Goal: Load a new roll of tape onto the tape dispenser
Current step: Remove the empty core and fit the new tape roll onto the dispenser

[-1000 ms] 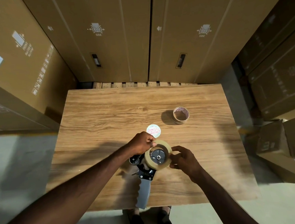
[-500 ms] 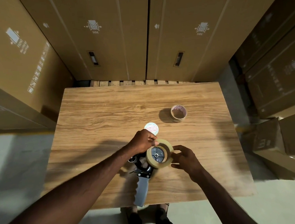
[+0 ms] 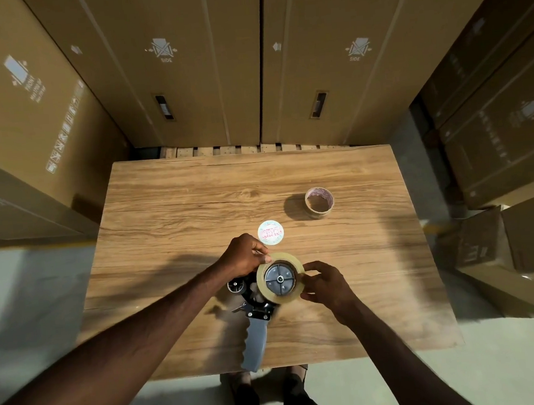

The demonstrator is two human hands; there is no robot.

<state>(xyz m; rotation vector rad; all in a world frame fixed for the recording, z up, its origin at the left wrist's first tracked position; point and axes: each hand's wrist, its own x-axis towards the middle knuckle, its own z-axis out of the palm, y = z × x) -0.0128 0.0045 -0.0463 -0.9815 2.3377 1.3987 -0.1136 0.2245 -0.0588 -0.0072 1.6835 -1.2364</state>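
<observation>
A tan roll of tape point(image 3: 262, 287) sits around the grey hub of the tape dispenser point(image 3: 255, 337), which lies on its side near the front of the wooden table point(image 3: 171, 216), grey handle toward me. My left hand point(image 3: 246, 255) pinches the roll's upper left rim with thumb and fingers. My right hand point(image 3: 324, 282) holds the roll's right edge with its fingertips. The dispenser's black frame shows below and left of the roll, partly hidden by my left hand.
An empty cardboard tape core point(image 3: 319, 199) stands at the table's right middle. A round white label disc point(image 3: 270, 232) lies just beyond my left hand. Tall cardboard boxes point(image 3: 184, 65) wall the table at the back and both sides.
Both hands stay on the roll at the hub with small finger shifts; the right fingers have closed in on the roll's right edge. The dispenser has not moved on the table.
</observation>
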